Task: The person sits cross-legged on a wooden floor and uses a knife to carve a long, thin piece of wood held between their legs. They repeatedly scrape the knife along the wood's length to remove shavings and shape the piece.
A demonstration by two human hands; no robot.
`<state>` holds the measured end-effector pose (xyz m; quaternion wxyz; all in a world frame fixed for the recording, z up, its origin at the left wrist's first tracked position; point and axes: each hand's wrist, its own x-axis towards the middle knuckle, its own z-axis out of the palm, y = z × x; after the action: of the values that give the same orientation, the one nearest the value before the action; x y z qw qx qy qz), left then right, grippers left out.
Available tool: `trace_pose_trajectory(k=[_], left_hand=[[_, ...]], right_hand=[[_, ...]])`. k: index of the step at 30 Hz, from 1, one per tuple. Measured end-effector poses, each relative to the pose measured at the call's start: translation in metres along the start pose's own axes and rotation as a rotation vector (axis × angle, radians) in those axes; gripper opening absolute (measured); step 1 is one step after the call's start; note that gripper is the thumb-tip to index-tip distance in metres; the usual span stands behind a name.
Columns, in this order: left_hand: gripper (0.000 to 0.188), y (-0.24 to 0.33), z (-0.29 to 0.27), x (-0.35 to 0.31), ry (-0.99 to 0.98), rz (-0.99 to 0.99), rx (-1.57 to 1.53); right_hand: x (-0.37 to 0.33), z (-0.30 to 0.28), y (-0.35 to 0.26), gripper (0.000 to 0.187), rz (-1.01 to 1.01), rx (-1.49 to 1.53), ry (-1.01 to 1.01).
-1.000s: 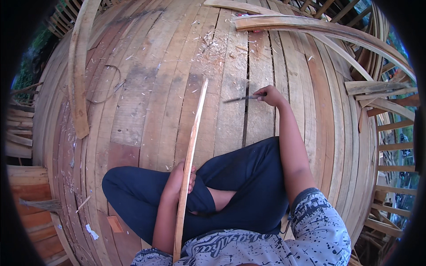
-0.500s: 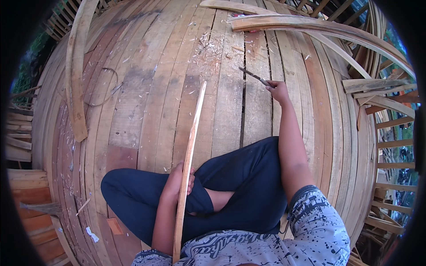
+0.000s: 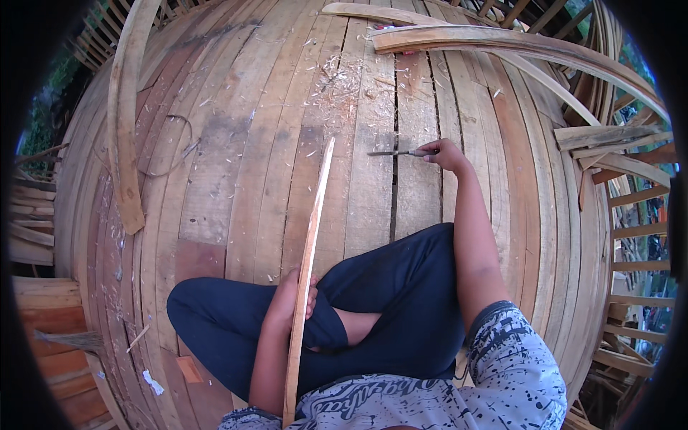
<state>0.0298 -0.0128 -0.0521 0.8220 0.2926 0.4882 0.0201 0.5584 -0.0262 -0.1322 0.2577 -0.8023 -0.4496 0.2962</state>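
Observation:
A long, narrow wooden stick (image 3: pixel 306 276) rises from my lap, its far end whittled to a pale point over the floor. My left hand (image 3: pixel 293 293) is closed around its lower part, next to my crossed legs. Out to the right, my right hand (image 3: pixel 446 155) grips the handle of a knife (image 3: pixel 390 153). The knife's dark blade points left, toward the stick's tip but apart from it. Part of the handle is hidden inside my fingers.
Wood shavings (image 3: pixel 340 93) lie scattered over the plank floor (image 3: pixel 365 193) ahead. A long board (image 3: pixel 125 143) lies at the left, and curved planks (image 3: pixel 494 39) stretch across the far right. Slatted railing (image 3: pixel 640 266) borders the right side. A broom head (image 3: pixel 69 340) shows at the lower left.
My right hand has turned the knife, so its blade has swung down from pointing up-left to lying nearly level. The stick and my left hand have stayed almost still.

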Motion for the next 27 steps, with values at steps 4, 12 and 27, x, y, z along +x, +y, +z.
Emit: trace_pose_trajectory(k=[4,12,27], left_hand=[[0.045,0.001,0.003,0.001,-0.012,0.005,-0.007],[0.044,0.002,0.002,-0.003,0.000,0.001,-0.001],[0.050,-0.001,0.000,0.002,-0.002,-0.023,-0.006]], right_hand=[[0.000,0.000,0.008,0.033,0.050,-0.102,0.051],[0.005,0.017,-0.022,0.028,0.306,-0.031,0.643],[0.026,0.118,-0.099,0.040,-0.251,-0.040,0.238]])
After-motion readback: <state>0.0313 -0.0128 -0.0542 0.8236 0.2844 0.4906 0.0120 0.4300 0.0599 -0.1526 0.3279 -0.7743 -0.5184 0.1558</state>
